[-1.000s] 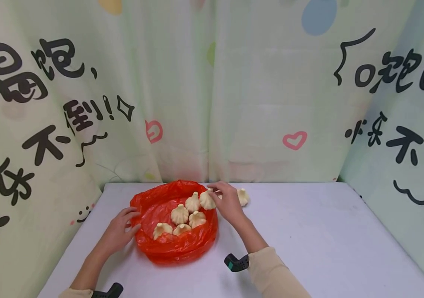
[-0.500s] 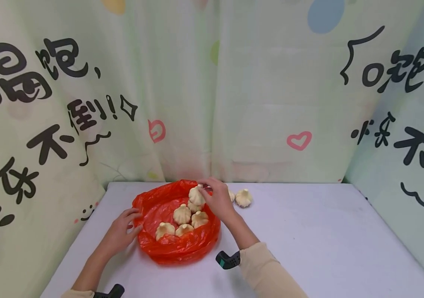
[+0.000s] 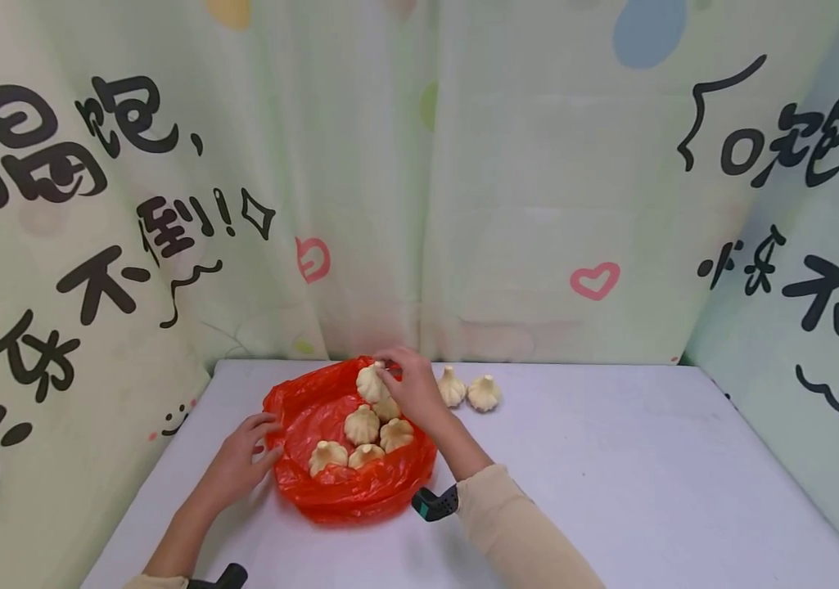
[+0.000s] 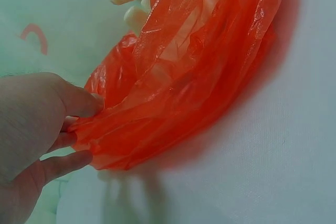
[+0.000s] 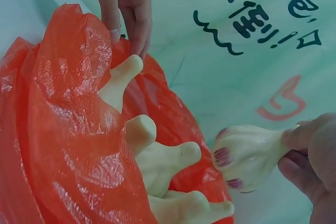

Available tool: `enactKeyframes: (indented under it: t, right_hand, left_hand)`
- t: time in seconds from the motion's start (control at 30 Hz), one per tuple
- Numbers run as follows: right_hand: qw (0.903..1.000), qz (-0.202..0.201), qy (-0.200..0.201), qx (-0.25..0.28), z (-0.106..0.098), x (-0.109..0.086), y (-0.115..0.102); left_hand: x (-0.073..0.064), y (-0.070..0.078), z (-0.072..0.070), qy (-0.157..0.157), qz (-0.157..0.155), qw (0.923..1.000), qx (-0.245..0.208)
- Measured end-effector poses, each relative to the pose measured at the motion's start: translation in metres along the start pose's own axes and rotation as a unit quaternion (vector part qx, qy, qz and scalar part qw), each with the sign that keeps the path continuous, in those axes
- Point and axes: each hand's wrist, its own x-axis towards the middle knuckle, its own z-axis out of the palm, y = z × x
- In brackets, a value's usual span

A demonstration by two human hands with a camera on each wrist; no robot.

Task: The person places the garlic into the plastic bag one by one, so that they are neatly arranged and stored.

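My right hand [image 3: 413,391] pinches a garlic bulb [image 5: 247,156] by its stem, above the far side of a red plastic bag [image 3: 353,499]. Purple streaks mark the bulb's base in the right wrist view. The bag stands rolled open, with several garlic bulbs [image 3: 362,424] inside it. At the bag's left side, my left hand [image 4: 37,129] holds the rim between thumb and fingers. Part of the held bulb is hidden behind the right fingers in the head view.
Two more garlic bulbs, one upright [image 3: 452,388] and one by its right side [image 3: 484,394], lie on the white table [image 3: 611,491] right of the bag. A printed curtain [image 3: 537,204] closes off the back and sides.
My right hand has moved left with the garlic bulb, from the bag's right rim to over its far inside. The two bulbs on the table have come into fuller view. My left hand stays.
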Motion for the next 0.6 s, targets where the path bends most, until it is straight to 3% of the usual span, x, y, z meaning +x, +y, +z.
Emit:
enactKeyframes:
  t: [0.47,0.6]
  right_hand:
    - [0.9992,0.018,-0.033,-0.012,0.024,0.019,0.008]
    - [0.9975,0.039,-0.048,-0.035,0.035,0.022,0.012]
  left_hand:
    - [0.0,-0.003,-0.002,-0.024,-0.016,0.9995,-0.013]
    - [0.0,-0.005,-0.001,-0.023,-0.019,0.9994,-0.016]
